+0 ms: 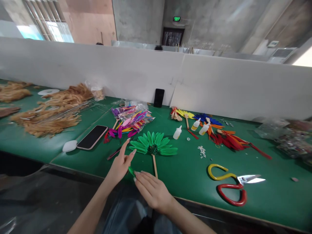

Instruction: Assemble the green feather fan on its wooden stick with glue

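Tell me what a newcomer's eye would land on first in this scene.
First, the green feather fan on its wooden stick, spread at the middle of the green table, just beyond both hands. The left hand and right hand meet over a small green feather at the near edge. To the right lie the yellow-and-red scissors, with a heap of red and orange feathers behind them.

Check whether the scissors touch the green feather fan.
Apart. The head view shows bare green table between the scissors and the green feather fan.
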`<state>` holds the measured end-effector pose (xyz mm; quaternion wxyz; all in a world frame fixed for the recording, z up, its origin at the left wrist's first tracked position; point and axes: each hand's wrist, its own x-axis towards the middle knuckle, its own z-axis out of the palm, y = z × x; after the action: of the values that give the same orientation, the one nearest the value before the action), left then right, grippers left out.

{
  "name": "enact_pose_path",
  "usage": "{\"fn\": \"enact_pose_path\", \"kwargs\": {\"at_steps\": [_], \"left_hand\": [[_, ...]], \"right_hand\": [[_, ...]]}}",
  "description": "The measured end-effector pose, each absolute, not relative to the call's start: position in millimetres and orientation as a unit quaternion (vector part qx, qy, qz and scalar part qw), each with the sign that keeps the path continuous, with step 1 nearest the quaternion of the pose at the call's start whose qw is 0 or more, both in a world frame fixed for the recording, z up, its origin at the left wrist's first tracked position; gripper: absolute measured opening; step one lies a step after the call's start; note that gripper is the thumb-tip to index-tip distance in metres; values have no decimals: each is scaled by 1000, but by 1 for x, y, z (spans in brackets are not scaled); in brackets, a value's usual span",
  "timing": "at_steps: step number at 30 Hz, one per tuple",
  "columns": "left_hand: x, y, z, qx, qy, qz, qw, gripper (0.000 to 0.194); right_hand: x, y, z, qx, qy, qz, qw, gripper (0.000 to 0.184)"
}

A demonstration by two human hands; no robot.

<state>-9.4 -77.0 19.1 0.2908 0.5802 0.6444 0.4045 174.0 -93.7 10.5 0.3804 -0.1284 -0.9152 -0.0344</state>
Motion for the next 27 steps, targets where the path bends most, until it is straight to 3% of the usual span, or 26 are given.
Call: {"fn": "enact_pose_path", "kwargs": {"at_steps": [5,12,17,27], "left_hand": [[-3,-53,31,598,640,435,209,61],[-4,0,31,579,659,471,93,53],[10,26,18,611,676,408,51,51],[15,36,11,625,724,291,25,54]], "right_hand": [[182,-88,11,-170,-914,-16,367,35],[208,-66,-7,-356,-831,62,422,51],[215,-46,-14,-443,-813,103,364,59],[203,-34,-19,-436,-851,107,274,75]]}}
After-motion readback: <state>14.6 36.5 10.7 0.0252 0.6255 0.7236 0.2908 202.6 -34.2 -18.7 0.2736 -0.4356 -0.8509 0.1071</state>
